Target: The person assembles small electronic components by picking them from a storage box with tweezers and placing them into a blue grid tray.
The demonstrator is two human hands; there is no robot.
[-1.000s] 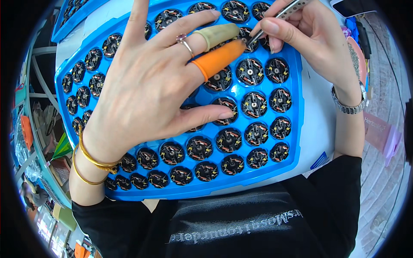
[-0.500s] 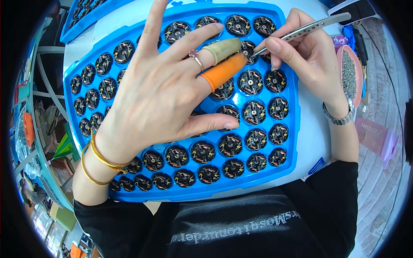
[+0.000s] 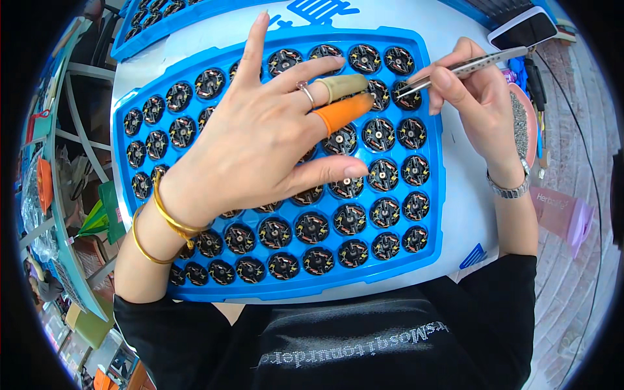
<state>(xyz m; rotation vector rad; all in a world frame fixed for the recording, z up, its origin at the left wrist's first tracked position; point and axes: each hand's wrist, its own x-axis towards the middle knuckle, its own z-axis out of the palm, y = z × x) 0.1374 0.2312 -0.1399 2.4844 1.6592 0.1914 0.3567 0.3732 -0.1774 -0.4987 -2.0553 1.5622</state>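
Note:
A blue tray [image 3: 439,195] holds rows of round black parts with small coloured components and thin wires on them. My left hand [image 3: 253,130] spreads over the tray's middle, fingers apart, nothing in its grasp. It wears an orange finger cot [image 3: 341,117] and a pale green finger cot [image 3: 344,87], both near a round part in the second row. Between the thumb and fingers of my right hand [image 3: 478,104] are metal tweezers [image 3: 484,62]. Their tips are at a round black part [image 3: 409,97] in the rightmost column. Whether the tips grip anything is too small to tell.
Another blue tray [image 3: 166,26] with similar parts stands at the upper left. A phone [image 3: 525,29] lies at the upper right, above a pink bowl [image 3: 532,140] of small grey pieces. Further right is a pinkish cup [image 3: 556,209]. Cluttered shelving lines the left side.
The tweezers' tips have moved right, from the part beside my left fingertips to the one in the rightmost column. My left hand keeps its spread pose. The whole view has shifted slightly.

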